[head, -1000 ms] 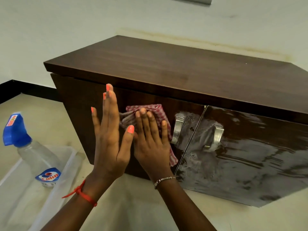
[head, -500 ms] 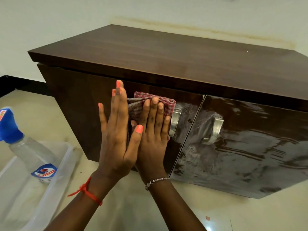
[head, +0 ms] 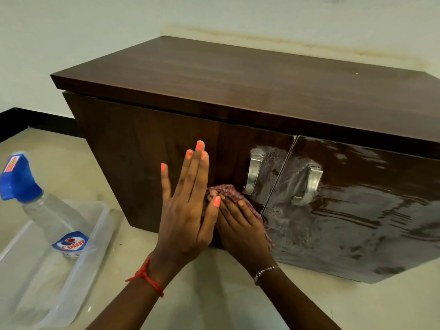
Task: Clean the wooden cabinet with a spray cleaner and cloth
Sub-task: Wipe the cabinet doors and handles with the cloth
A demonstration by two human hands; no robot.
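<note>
Your right hand (head: 240, 225) presses a checked cloth (head: 234, 195) flat against the left door of the wooden cabinet (head: 214, 77).

The cloth lies low on that door, just left of its metal handle (head: 253, 173), mostly hidden under your right palm with its edge peeking out above your fingertips and to the right. Your left hand (head: 188, 210) is spread wide and flat, holding nothing, overlapping the right hand and blocking part of the cloth. The cabinet has two doors and two handles, the second handle (head: 308, 185) on the right door, whose glossy face is streaked with wet film. On the floor (head: 214, 301) to your left, well apart from the cabinet, one spray bottle (head: 45, 206) with a blue trigger head stands in one clear plastic tray (head: 95, 236).
</note>
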